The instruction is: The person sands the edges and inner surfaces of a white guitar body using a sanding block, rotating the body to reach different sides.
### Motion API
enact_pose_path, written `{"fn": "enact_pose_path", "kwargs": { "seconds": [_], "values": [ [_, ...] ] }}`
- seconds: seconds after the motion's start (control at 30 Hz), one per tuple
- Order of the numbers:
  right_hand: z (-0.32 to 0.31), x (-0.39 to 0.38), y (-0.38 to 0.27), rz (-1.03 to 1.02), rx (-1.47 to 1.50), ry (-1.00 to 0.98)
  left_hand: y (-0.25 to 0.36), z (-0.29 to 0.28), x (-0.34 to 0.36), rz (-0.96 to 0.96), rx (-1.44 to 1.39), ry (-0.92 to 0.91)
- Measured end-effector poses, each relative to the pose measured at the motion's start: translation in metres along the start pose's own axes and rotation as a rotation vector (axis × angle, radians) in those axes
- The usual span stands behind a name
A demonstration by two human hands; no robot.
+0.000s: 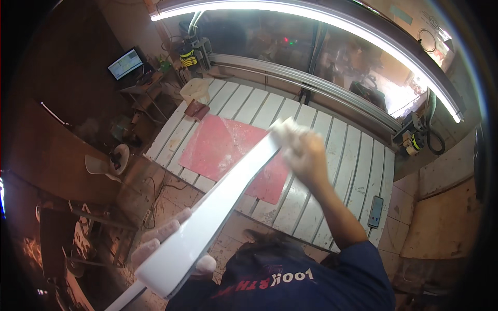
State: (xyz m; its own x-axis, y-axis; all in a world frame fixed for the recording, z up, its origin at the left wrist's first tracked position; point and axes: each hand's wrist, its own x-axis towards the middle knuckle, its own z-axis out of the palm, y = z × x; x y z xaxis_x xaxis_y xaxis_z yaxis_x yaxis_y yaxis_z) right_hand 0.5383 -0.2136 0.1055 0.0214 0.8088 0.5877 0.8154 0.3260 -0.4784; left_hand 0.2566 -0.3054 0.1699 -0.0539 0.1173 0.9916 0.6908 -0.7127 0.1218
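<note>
A long white tapered piece [207, 207] with a smooth, glossy face slants from the lower left up over the table. Around its wide near end is my left hand [165, 232], the fingers along one side and the thumb on the other. My right hand [301, 150], dusted white and smeared by motion, is closed at the narrow far end. Something pale shows at its fingertips, too blurred to make out. Under the far half of the piece lies a dusty red sheet [215, 140] on the white slatted table [306, 207].
On the table's far left corner stand a pale plastic tub [195, 90] and a brown block [197, 110]. A phone [375, 211] lies near the right edge. A metal rail [306, 80] spans the back beneath a lit tube lamp [321, 14]. A white chair [101, 167] stands left.
</note>
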Motion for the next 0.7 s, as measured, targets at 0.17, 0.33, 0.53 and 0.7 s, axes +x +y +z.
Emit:
{"fn": "enact_pose_path", "kwargs": {
  "seconds": [0.17, 0.33, 0.53, 0.7],
  "values": [
    [-0.009, -0.020, -0.070, -0.254, 0.167, -0.008, -0.011, 0.004, 0.002, -0.062, 0.000, 0.008],
    [0.007, 0.022, 0.008, 0.158, 0.070, 0.067, -0.033, 0.016, 0.011, -0.098, -0.069, 0.039],
    [0.016, 0.012, -0.032, -0.046, 0.046, 0.030, -0.068, 0.015, 0.015, -0.068, -0.153, 0.059],
    [0.020, 0.020, -0.039, -0.105, -0.069, 0.119, -0.126, 0.006, 0.034, 0.099, -0.282, -0.154]
  ]
}}
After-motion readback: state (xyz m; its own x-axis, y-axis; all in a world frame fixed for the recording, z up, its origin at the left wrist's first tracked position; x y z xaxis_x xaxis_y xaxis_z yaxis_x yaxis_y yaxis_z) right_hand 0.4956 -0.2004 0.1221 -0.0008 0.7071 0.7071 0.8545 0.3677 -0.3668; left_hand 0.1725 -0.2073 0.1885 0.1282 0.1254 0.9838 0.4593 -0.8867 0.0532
